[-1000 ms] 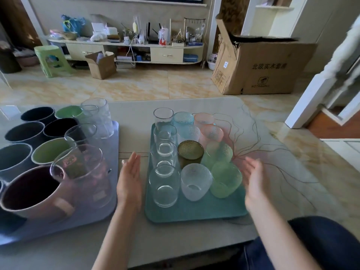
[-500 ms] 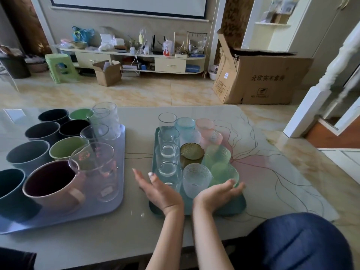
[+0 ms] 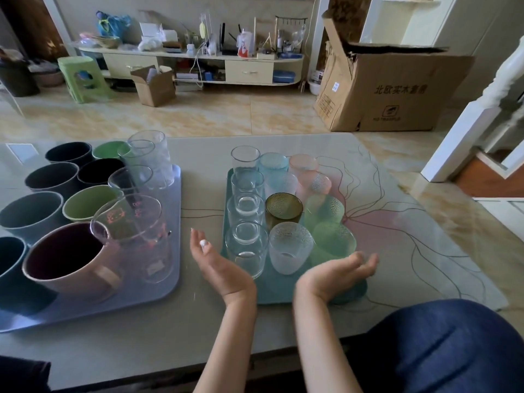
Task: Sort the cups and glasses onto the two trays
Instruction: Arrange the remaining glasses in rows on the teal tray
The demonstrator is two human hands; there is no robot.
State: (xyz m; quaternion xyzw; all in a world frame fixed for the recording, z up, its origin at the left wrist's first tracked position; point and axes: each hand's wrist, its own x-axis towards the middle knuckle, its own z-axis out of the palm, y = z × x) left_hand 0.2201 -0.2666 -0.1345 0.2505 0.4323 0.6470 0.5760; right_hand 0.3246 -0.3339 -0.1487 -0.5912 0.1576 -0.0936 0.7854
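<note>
Left hand [image 3: 219,263] and right hand [image 3: 341,272]: palms up, fingers apart, empty, at 6 o'clock of teal tray [image 3: 226,219]. Glasses [image 3: 246,245] packed touching there; mugs [image 3: 68,262] on blue tray [image 3: 173,282], 9 o'clock. Risk: careless sweep topples near glasses.

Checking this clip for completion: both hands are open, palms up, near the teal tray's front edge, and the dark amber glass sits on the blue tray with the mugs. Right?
Not quite. The head view shows the dark amber glass on the teal tray, among the clear and tinted glasses, not on the blue tray. The left hand and right hand are open, palms up, as stated.
</note>
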